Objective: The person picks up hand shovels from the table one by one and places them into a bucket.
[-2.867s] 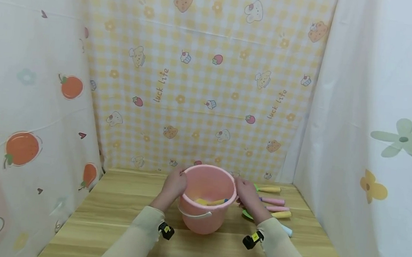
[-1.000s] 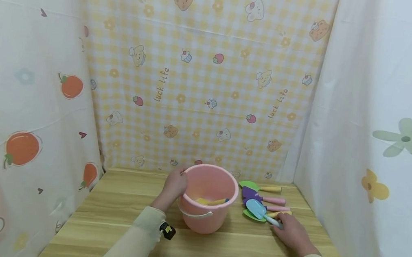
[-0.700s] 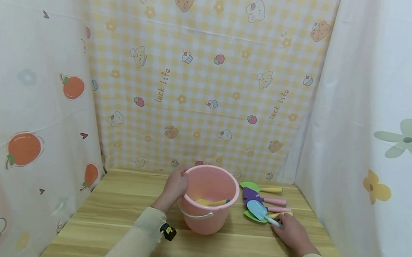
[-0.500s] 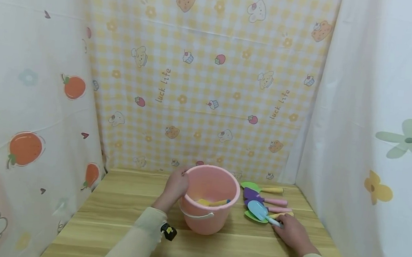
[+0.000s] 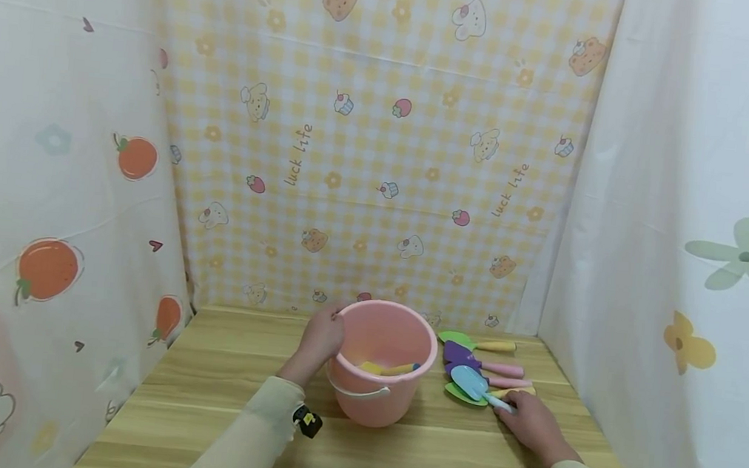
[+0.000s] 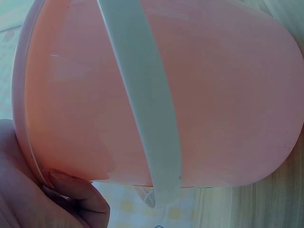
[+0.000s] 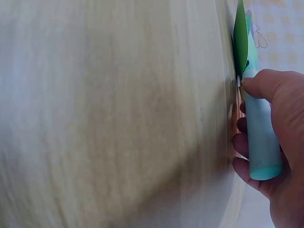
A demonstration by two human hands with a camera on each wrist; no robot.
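Observation:
My left hand (image 5: 323,336) grips the left rim of a pink bucket (image 5: 373,405), which stands upright on the wooden table. In the left wrist view, the thumb of that hand (image 6: 52,199) lies against the bucket wall, and a white carrying handle (image 6: 147,104) hangs across it. A yellow tool (image 5: 392,370) lies inside the bucket. To the right, my right hand (image 5: 531,426) holds a light blue trowel (image 5: 468,382) by its handle. The right wrist view has my right hand's (image 7: 285,109) fingers curled round the pale blue handle (image 7: 261,137). The trowel's blade overlaps a green trowel (image 5: 461,395).
Behind the blue trowel lie purple trowels (image 5: 459,353) with pink handles (image 5: 503,369). Farther back is another green trowel (image 5: 456,338) with a yellow handle. The wooden table (image 5: 215,369) is enclosed by a checked curtain (image 5: 381,153) at the back and white curtains at both sides.
Since the oldest frame my right hand has let go of the bucket's right rim, moved right and taken the blue trowel's handle. Over the last second both hands have hardly moved.

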